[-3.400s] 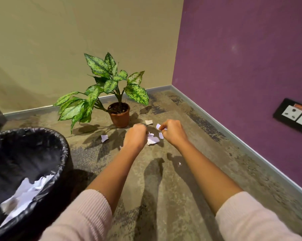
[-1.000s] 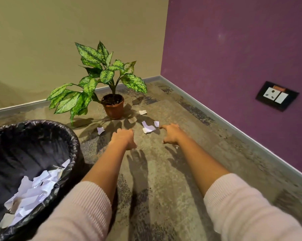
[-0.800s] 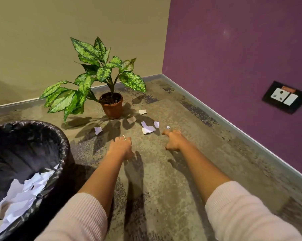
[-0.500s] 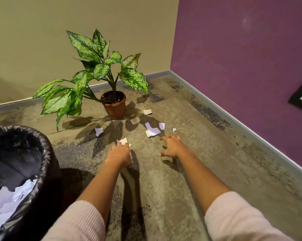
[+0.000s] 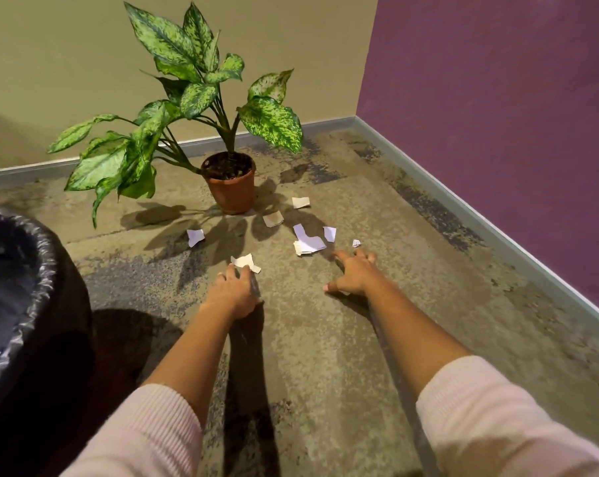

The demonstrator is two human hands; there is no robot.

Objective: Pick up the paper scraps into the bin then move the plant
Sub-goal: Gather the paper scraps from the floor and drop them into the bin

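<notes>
Several white paper scraps lie on the mottled floor in front of the potted plant (image 5: 231,191), a terracotta pot with speckled green leaves. My left hand (image 5: 234,292) is low on the floor, its fingertips closed over the near edge of one paper scrap (image 5: 243,261). My right hand (image 5: 355,274) rests palm down with fingers spread, empty, just short of a small pile of scraps (image 5: 307,243). Single scraps lie at the left (image 5: 195,236) and nearer the pot (image 5: 273,219), (image 5: 301,202). The bin (image 5: 38,256), lined with a black bag, stands at the left with white paper inside.
The floor ends in a corner behind the plant, where a beige wall (image 5: 67,63) meets a purple wall (image 5: 497,98), both with a grey skirting board. The plant's leaves overhang the floor to the left of the pot.
The view has moved closer to the floor and the corner. Both hands slid forward toward the scraps. My left hand went from a fist to fingertips on one scrap; my right hand spread open.
</notes>
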